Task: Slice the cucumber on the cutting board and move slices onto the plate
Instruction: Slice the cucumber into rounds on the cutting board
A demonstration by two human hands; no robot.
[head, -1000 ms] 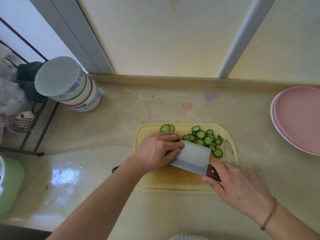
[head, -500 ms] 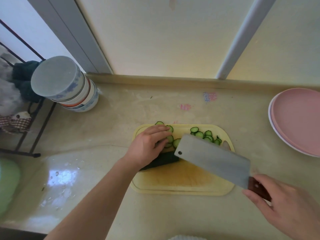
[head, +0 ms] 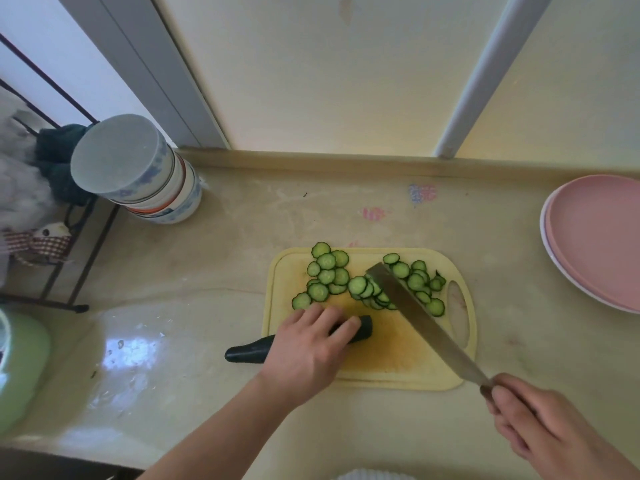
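A yellow cutting board lies on the counter. Its far half is covered with several round cucumber slices. The dark uncut cucumber lies across the board's left edge, cut end pointing right. My left hand lies over its middle, fingers curled round it. My right hand grips the wooden handle of a cleaver. The blade runs diagonally up-left, its tip among the slices. A pink plate sits at the far right, nothing on it.
A stack of upturned bowls stands at the back left beside a black wire rack with cloths. A green container sits at the left edge. The wall and a window frame close the back.
The cleaver rose off the cucumber, swung right, and now lies edge-on with its tip among the slices. My left hand slid back along the cucumber. More slices now lie spread at the board's far left.
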